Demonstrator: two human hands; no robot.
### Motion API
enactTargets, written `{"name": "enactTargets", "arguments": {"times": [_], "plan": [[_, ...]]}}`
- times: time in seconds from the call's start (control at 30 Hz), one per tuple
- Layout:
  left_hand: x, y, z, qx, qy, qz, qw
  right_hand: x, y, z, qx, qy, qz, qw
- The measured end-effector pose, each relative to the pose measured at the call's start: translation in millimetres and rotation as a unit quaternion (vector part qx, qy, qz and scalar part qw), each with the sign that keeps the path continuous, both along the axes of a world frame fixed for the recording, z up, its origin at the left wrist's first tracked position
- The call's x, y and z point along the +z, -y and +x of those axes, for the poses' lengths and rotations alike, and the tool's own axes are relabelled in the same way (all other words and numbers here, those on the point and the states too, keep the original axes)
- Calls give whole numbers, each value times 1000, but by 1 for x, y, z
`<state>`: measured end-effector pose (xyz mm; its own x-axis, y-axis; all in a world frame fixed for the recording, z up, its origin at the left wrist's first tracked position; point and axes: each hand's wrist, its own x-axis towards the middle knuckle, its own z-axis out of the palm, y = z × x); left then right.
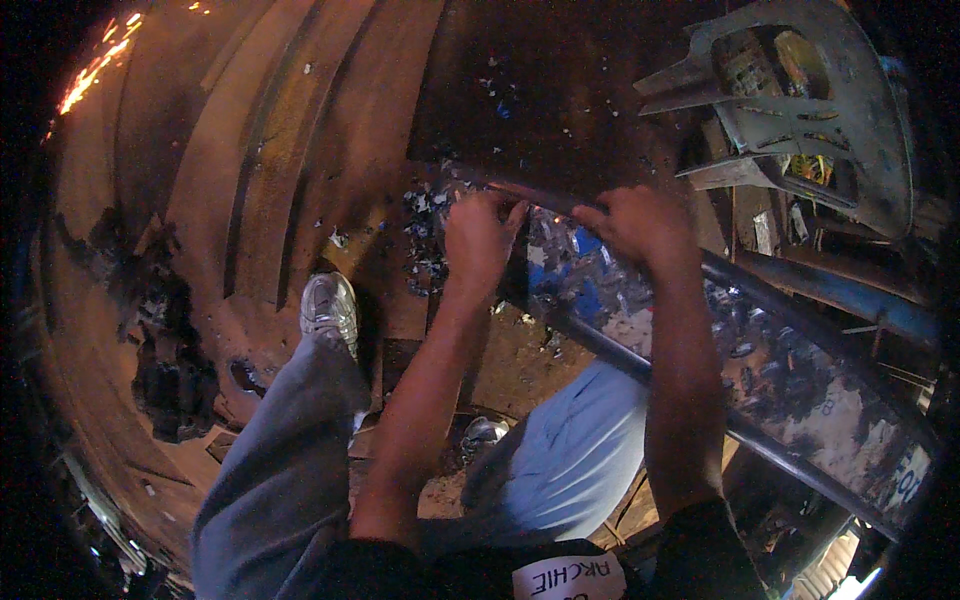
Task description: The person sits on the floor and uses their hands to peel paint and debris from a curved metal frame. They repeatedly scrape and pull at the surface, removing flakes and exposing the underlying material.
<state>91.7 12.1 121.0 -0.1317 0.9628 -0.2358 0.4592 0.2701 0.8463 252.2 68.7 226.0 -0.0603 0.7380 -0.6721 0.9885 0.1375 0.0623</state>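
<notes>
A long panel (620,330) with dark, rounded rims slants from the middle down to the right. Its face is patchy, with peeling white and blue scraps and dark stains. My left hand (482,235) is closed at the panel's far left end, thumb against curled fingers; whatever is in its pinch is too small to make out. Along the upper dark rim (770,300) lies my right hand (640,222), its fingers bent over the edge and its thumb pointing toward the left hand. Torn flakes (428,225) litter the ground beside the left hand.
A grey metal frame (870,130) with cut-out openings stands at upper right. Bright sparks (100,65) fly at upper left. Rusty plates (200,170) cover the ground, with a crumpled black heap (170,360) at left. My shoe (328,305) rests near a plate edge.
</notes>
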Motion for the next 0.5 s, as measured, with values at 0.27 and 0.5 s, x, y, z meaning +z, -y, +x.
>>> {"name": "enactTargets", "arguments": {"times": [0.27, 0.5], "plan": [[-8, -12, -9, -66, 5, 32, 997, -3, 3, -1, -13, 3, 23, 1000], [-9, -10, -4, -49, 18, 37, 998, 1, 0, -1, -10, -1, -6, 1000]]}}
